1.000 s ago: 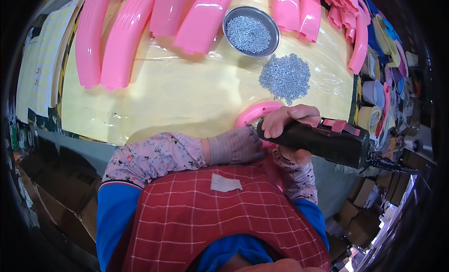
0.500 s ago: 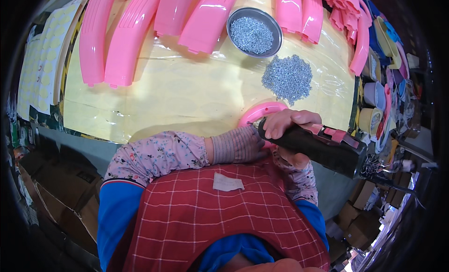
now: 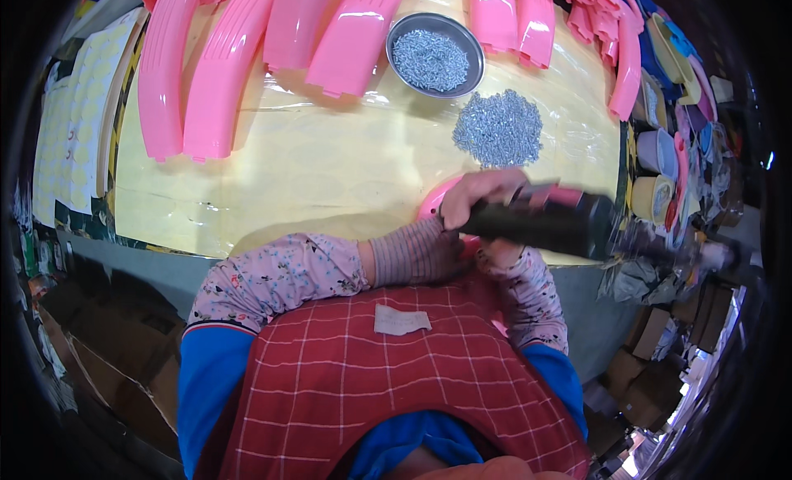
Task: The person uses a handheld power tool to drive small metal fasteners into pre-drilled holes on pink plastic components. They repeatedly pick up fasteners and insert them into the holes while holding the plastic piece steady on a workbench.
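My left hand (image 3: pixel 425 253), in a grey-pink striped glove, rests close to my chest at the near edge of the table. It grips a pink curved plastic part (image 3: pixel 435 200), most of which both hands cover. My right hand (image 3: pixel 487 193) is bare and wrapped round a black electric screwdriver (image 3: pixel 540 224), held nearly level. The tool's front end points left toward the pink part beside my glove; its tip is hidden. A loose pile of small silvery screws (image 3: pixel 499 128) lies just beyond my right hand. Behind it stands a round metal bowl (image 3: pixel 473 55) holding more screws.
Large pink curved plastic pieces (image 3: pixel 227 76) line the far side of the yellow-covered table (image 3: pixel 289 171). Sheets of round stickers (image 3: pixel 70 142) are stacked at the left. Plastic tubs (image 3: pixel 656 152) crowd the right edge. Cardboard boxes (image 3: pixel 124 340) stand below at the left.
My right hand has shifted slightly away from me and left, and the screwdriver's rear end has swung upward in the picture, blurred by motion. My left hand stays nearly still on the pink part.
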A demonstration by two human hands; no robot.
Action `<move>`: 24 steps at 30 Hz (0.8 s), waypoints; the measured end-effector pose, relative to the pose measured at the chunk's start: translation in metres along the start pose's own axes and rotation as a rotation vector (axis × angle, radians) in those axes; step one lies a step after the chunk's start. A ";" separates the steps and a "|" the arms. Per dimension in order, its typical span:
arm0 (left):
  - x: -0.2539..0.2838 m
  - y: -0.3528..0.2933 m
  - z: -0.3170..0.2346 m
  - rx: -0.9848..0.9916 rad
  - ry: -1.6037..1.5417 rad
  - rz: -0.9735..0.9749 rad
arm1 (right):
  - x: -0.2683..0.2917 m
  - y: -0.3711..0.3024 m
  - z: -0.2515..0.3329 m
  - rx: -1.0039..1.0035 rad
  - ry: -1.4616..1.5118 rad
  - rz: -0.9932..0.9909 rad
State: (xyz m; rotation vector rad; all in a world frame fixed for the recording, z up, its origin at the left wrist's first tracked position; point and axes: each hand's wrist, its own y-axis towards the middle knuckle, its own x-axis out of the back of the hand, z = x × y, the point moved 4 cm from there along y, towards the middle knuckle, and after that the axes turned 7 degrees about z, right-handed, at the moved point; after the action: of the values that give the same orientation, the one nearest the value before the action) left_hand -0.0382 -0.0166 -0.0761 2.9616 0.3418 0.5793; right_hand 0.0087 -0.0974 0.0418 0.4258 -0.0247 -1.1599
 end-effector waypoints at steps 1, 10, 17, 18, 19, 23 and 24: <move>-0.002 0.000 -0.006 -0.029 0.198 0.100 | 0.001 0.000 0.003 -0.018 0.045 -0.066; 0.039 -0.015 -0.048 -0.205 0.864 0.108 | 0.009 -0.065 0.071 0.076 -0.247 -0.340; 0.038 -0.011 -0.043 -0.194 0.815 0.163 | 0.013 -0.090 0.064 0.171 -0.193 -0.417; 0.038 -0.010 -0.043 -0.180 0.807 0.183 | 0.013 -0.092 0.062 0.157 -0.194 -0.415; 0.039 -0.009 -0.045 -0.169 0.824 0.202 | 0.014 -0.095 0.059 0.143 -0.196 -0.413; 0.042 -0.009 -0.052 -0.145 0.893 0.235 | 0.013 -0.096 0.054 0.092 -0.180 -0.429; 0.043 -0.009 -0.052 -0.148 0.912 0.235 | 0.013 -0.096 0.053 0.095 -0.175 -0.426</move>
State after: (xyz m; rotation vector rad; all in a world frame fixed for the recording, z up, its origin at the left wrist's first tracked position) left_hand -0.0216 0.0058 -0.0138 2.4152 -0.0029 1.8659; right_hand -0.0833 -0.1569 0.0558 0.4232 -0.1475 -1.6188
